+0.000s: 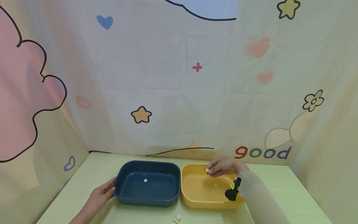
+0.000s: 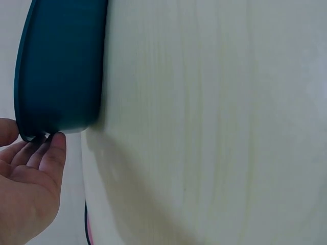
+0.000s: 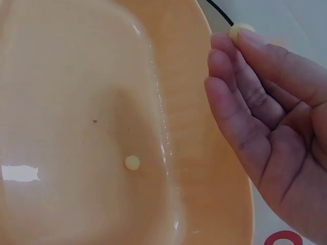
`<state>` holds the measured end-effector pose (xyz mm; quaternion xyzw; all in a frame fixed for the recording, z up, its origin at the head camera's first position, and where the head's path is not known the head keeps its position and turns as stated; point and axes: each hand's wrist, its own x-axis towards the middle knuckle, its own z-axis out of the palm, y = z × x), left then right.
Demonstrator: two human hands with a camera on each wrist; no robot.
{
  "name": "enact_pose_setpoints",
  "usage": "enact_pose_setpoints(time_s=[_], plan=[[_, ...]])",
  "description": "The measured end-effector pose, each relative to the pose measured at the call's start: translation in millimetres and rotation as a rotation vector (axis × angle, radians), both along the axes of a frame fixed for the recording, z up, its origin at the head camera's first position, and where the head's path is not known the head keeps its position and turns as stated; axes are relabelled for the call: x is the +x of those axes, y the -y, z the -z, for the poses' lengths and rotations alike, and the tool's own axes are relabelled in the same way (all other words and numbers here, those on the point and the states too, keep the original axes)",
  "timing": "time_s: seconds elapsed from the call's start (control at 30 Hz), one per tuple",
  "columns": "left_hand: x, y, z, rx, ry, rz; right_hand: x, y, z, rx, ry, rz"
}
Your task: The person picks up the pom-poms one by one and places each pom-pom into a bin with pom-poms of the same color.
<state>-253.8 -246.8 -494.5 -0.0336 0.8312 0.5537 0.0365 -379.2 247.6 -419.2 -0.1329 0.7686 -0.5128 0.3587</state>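
My right hand (image 1: 223, 166) is over the yellow basin (image 1: 195, 200), pinching a small pale-yellow ball (image 3: 241, 31) between thumb and index finger. Another small yellow ball (image 3: 132, 163) lies on the floor of that basin. At the left end of the dark blue basin (image 1: 148, 200), my left hand (image 1: 99, 197) holds the rim, its thumb on one side and fingers on the other in the left wrist view. Inside the blue basin sits one small white ball (image 1: 145, 180).
Several small white and yellow balls (image 1: 177, 218) lie bunched on the pale table (image 1: 134, 216) in front of the basins. The two basins stand side by side. A printed cloth (image 1: 167, 77) hangs behind the table, and the right forearm carries a black wrist device (image 1: 231, 193).
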Motion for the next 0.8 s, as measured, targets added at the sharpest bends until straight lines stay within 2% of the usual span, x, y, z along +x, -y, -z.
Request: enact_pose_setpoints(time_s=[0.33, 0.6, 0.8], plan=[[-1.3, 1.2, 2.3, 0.006, 0.007, 0.0, -8.5, 6, 23.8, 0.032, 0.038, 0.029], [-0.3, 1.0, -0.1, 0.008, 0.004, 0.006, -10.3, 11, 30.2, 0.068, 0.054, 0.029], [-0.7, 0.9, 0.2, 0.002, 0.006, 0.005, -9.8, 16, 36.6, 0.098, 0.073, 0.072]])
